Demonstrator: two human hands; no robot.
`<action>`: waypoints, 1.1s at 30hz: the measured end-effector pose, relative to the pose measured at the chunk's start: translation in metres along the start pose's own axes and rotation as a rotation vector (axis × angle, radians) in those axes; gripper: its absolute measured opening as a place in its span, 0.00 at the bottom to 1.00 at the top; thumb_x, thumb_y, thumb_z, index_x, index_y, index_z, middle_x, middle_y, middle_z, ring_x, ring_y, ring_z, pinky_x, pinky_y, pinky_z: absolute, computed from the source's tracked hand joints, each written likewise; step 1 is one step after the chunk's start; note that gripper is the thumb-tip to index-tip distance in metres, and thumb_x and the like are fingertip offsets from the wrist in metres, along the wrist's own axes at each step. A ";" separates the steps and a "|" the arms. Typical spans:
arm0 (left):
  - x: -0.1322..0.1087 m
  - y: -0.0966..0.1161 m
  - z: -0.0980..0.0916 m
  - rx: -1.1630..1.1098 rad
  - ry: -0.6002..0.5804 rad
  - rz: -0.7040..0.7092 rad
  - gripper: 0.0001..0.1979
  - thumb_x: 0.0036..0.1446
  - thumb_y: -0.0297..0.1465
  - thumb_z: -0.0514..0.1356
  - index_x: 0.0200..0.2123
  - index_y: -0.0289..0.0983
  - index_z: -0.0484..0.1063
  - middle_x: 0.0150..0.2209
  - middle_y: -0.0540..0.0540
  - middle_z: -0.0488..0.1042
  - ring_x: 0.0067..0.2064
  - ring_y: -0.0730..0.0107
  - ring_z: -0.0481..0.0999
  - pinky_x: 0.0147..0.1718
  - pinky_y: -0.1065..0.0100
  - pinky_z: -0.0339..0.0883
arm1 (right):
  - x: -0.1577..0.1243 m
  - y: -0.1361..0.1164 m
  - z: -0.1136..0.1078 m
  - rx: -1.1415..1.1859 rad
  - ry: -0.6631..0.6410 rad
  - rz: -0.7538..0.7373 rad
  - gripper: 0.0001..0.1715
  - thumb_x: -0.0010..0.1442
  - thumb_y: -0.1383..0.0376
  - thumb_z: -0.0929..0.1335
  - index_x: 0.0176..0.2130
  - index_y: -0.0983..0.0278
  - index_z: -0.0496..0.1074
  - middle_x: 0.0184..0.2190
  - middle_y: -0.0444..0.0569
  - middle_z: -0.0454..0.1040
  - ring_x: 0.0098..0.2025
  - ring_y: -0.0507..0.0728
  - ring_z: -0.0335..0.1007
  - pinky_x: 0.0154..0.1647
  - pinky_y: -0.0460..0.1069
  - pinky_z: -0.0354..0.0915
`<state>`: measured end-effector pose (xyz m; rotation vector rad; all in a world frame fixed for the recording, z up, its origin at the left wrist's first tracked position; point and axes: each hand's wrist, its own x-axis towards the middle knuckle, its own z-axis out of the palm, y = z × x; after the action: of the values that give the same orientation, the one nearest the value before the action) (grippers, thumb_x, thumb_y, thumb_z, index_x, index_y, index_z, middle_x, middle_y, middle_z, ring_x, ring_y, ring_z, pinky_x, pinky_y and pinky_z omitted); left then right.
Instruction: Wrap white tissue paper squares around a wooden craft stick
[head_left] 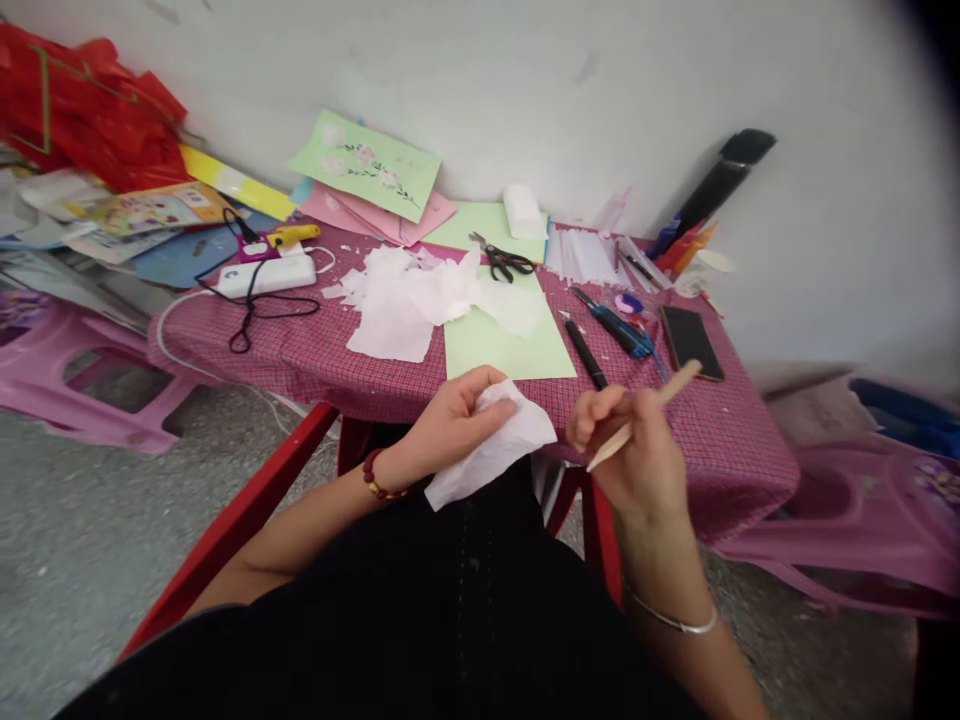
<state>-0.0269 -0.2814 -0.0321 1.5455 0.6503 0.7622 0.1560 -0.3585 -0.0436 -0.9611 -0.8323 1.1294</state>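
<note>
My left hand (469, 415) pinches a crumpled piece of white tissue paper (495, 455) above my lap, thumb on top. In my right hand (637, 440) is a thin wooden stick (679, 383) with a pointed lower end, held between curled fingers and apart from the tissue. Just beyond my hands, a pale green sheet of paper (506, 345) lies on the table. Torn white tissue (397, 305) is heaped over its left side and beside it. Black-handled scissors (504, 260) rest at the top of the green sheet.
A checked cloth covers the table (300, 355). Right of the green sheet lie a black pen (585, 352), a blue-and-black tool (615, 322) and a dark phone-like slab (691, 342). A power strip (268, 274) and yellow glue gun (292, 235) sit left. A flower-decorated green card (375, 165) leans behind.
</note>
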 end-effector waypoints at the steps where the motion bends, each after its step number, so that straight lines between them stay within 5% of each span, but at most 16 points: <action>1: -0.002 0.000 -0.001 0.055 -0.013 0.040 0.06 0.55 0.30 0.58 0.36 0.35 0.71 0.32 0.49 0.74 0.32 0.76 0.71 0.31 0.75 0.64 | 0.001 -0.005 -0.001 0.016 -0.004 -0.030 0.27 0.62 0.45 0.59 0.24 0.61 0.66 0.20 0.44 0.62 0.20 0.50 0.57 0.19 0.47 0.52; 4: -0.004 -0.003 -0.003 0.172 -0.054 0.126 0.10 0.57 0.29 0.56 0.40 0.36 0.75 0.41 0.45 0.78 0.43 0.70 0.75 0.44 0.70 0.67 | 0.000 -0.016 0.002 0.020 -0.046 -0.072 0.27 0.62 0.44 0.58 0.26 0.60 0.68 0.20 0.41 0.62 0.14 0.47 0.51 0.13 0.45 0.47; 6: -0.005 -0.005 -0.003 0.219 -0.066 0.143 0.12 0.59 0.31 0.55 0.41 0.36 0.76 0.42 0.45 0.79 0.44 0.69 0.76 0.45 0.69 0.67 | -0.003 -0.019 0.005 0.003 -0.074 -0.069 0.22 0.62 0.46 0.60 0.30 0.59 0.69 0.22 0.41 0.65 0.14 0.47 0.56 0.11 0.44 0.51; 11: -0.005 -0.006 -0.002 0.338 -0.094 0.173 0.12 0.60 0.32 0.55 0.39 0.36 0.77 0.37 0.46 0.80 0.38 0.70 0.77 0.39 0.72 0.67 | -0.011 -0.016 0.013 -0.078 -0.124 -0.129 0.07 0.59 0.58 0.68 0.37 0.58 0.71 0.34 0.46 0.70 0.28 0.51 0.72 0.27 0.49 0.71; 19: -0.004 -0.005 0.001 0.351 -0.085 0.146 0.14 0.59 0.32 0.56 0.24 0.33 0.72 0.21 0.51 0.68 0.25 0.78 0.64 0.26 0.75 0.57 | -0.012 -0.004 0.015 -0.174 -0.004 -0.209 0.07 0.58 0.57 0.68 0.33 0.58 0.68 0.33 0.46 0.69 0.28 0.52 0.69 0.29 0.51 0.70; 24: -0.004 -0.006 0.003 0.287 -0.116 0.114 0.17 0.60 0.34 0.55 0.22 0.33 0.70 0.20 0.53 0.63 0.24 0.80 0.60 0.24 0.76 0.53 | -0.012 0.002 0.015 -0.124 -0.005 -0.196 0.05 0.59 0.60 0.67 0.34 0.58 0.68 0.34 0.47 0.69 0.27 0.52 0.69 0.28 0.50 0.70; 29: -0.005 -0.007 0.003 0.253 -0.055 0.085 0.09 0.56 0.32 0.58 0.35 0.35 0.77 0.30 0.49 0.75 0.30 0.76 0.70 0.31 0.74 0.61 | -0.012 0.002 0.017 -0.085 -0.029 -0.190 0.05 0.60 0.60 0.67 0.34 0.59 0.68 0.34 0.45 0.68 0.27 0.51 0.69 0.28 0.49 0.69; 31: -0.005 -0.007 0.001 0.139 -0.058 0.067 0.14 0.54 0.32 0.60 0.45 0.37 0.75 0.40 0.46 0.78 0.37 0.72 0.74 0.37 0.72 0.64 | -0.011 0.002 0.017 -0.082 -0.034 -0.193 0.06 0.60 0.60 0.66 0.33 0.59 0.68 0.34 0.45 0.67 0.26 0.50 0.68 0.26 0.48 0.68; 33: -0.005 -0.006 -0.001 0.016 -0.097 0.024 0.15 0.57 0.36 0.56 0.43 0.37 0.77 0.40 0.45 0.78 0.40 0.69 0.75 0.39 0.71 0.65 | -0.011 0.002 0.018 -0.081 -0.052 -0.203 0.06 0.60 0.60 0.66 0.33 0.59 0.68 0.34 0.44 0.65 0.26 0.50 0.68 0.26 0.48 0.67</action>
<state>-0.0306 -0.2837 -0.0381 1.5973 0.5681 0.6966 0.1364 -0.3656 -0.0394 -0.8949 -1.0008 0.9552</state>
